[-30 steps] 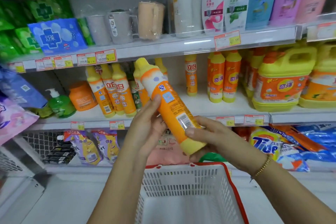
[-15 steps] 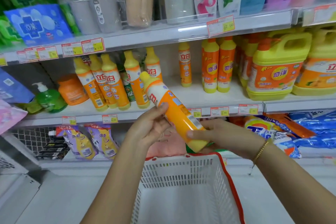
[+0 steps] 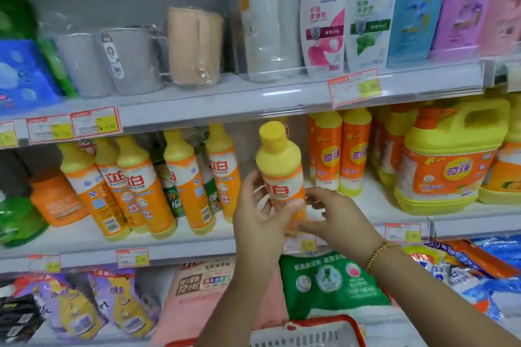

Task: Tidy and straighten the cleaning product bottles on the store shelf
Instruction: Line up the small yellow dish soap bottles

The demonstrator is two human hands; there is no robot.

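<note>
bottle [image 3: 280,172] upright, between both hands (gripped)

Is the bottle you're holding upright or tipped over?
Nearly upright, leaning slightly left: the bottle has its yellow cap on top, and the left hand and right hand grip its lower half.

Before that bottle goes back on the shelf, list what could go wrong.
The leaning bottles left of the gap could topple at a nudge from the held bottle. The orange bottles on the right stand close to the gap, so the right hand might knock them.
</note>
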